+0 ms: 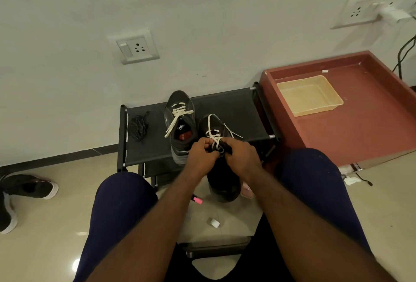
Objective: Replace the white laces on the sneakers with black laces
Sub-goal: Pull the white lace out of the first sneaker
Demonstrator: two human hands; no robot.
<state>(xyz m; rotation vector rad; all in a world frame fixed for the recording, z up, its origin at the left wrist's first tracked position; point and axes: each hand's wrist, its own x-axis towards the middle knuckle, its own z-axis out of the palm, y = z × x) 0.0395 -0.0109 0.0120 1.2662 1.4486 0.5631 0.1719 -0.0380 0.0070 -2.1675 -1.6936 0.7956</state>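
Two dark sneakers stand on a low black rack [238, 110]. The left sneaker [180, 124] has loose white laces hanging over its opening. The right sneaker [213, 127] sits nearer me, its white lace [212, 134] partly pulled out. My left hand [202, 153] and my right hand [242, 154] meet at that sneaker's tongue, fingers curled and pinching the white lace there. A bundle of black laces [137, 127] lies on the rack's left end, apart from both hands.
A red-brown tray-topped cabinet [369, 124] holding a pale plastic basket [309, 95] stands right of the rack. Another pair of dark shoes [24, 194] lies on the floor at left. A pink marker [197, 200] and small white item [213, 222] lie between my knees.
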